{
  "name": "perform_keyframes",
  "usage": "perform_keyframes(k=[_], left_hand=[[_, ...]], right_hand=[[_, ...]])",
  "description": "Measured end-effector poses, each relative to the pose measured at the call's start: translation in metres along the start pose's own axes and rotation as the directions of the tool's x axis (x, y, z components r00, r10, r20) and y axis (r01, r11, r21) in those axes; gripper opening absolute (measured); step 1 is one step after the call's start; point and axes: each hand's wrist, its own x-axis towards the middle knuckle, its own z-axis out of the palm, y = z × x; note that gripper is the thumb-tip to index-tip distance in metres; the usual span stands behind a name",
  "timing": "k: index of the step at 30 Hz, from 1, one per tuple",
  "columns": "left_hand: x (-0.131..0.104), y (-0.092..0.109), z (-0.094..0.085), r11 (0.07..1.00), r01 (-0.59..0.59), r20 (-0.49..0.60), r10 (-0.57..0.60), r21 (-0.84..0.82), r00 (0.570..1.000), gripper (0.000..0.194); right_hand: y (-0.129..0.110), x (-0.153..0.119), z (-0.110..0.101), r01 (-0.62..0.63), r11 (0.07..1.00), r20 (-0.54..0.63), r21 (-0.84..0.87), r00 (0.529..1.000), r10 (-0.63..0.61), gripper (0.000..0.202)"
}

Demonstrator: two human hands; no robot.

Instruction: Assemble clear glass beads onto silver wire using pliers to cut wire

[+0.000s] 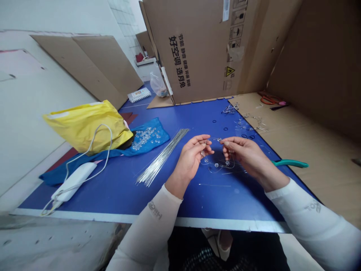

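Note:
Between my two hands hangs a looped thin wire strung with clear beads (216, 165), just above the blue tabletop (175, 199). My left hand (193, 154) pinches the loop at its left side, with beads hanging below the fingers. With thumb and forefinger, my right hand (246, 154) grips the wire by a small clear bead (219, 139) at the top. A green tool handle (291, 163) sticks out beyond my right wrist; the rest of it is hidden. One straight wire (214, 185) lies in front of my hands.
Left of my hands lies a bundle of straight wires (163, 156). Loose clear beads (145, 138) rest on a blue cloth (159, 128) beside a yellow bag (93, 126). A white power strip (75, 180) is nearer. Finished-looking wire pieces (230, 108), scissors (270, 99) and a cardboard box (203, 49) stand beyond.

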Motion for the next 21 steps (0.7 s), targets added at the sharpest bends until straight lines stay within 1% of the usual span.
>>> perform_keyframes(k=[4,9,11,14,17,18,19,20,21], left_hand=[[0.0008,-0.0004,-0.0008,1.0,-0.003,-0.003,0.003,-0.029,1.0,0.024],[0.0013,0.0011,0.0009,0.999,0.018,-0.033,-0.019,-0.036,0.999,0.021],[0.0008,0.0019,0.0022,1.0,0.015,-0.038,-0.016,-0.024,0.999,0.019],[0.0,0.001,0.0042,1.0,-0.006,-0.024,0.006,0.01,1.0,0.02],[0.0012,-0.0027,0.0034,0.996,-0.016,-0.038,0.019,0.086,0.999,0.018],[0.002,-0.0038,0.0022,0.99,-0.036,-0.058,0.044,0.139,0.997,0.017],[0.0025,-0.0042,0.0008,0.973,-0.08,-0.085,0.1,0.214,0.991,0.017],[0.0023,-0.0038,-0.0004,0.937,-0.154,-0.11,0.196,0.313,0.974,0.017],[0.0009,-0.0024,-0.0009,0.868,-0.248,-0.116,0.325,0.43,0.938,0.017]], right_hand=[[0.0007,-0.0006,-0.0001,0.0,0.998,0.018,0.055,1.0,-0.001,0.034],[0.001,-0.0016,-0.0005,0.003,0.998,0.013,0.062,1.0,-0.004,0.031],[0.0007,-0.002,0.0,0.011,0.999,0.017,0.045,1.0,-0.012,0.032],[0.0004,-0.0022,0.0023,0.027,0.999,0.004,-0.023,1.0,-0.027,0.034],[0.0015,-0.0012,0.0043,0.042,0.998,-0.014,-0.055,0.999,-0.043,0.032],[0.0021,-0.0007,0.0042,0.038,0.999,-0.009,-0.038,0.999,-0.039,0.03],[0.0027,-0.0003,0.0038,0.031,1.0,0.0,-0.007,1.0,-0.031,0.029],[0.0032,0.0,0.0029,0.021,0.999,0.014,0.033,1.0,-0.021,0.028],[0.0036,0.0002,0.0018,0.012,0.997,0.027,0.075,1.0,-0.014,0.026]])
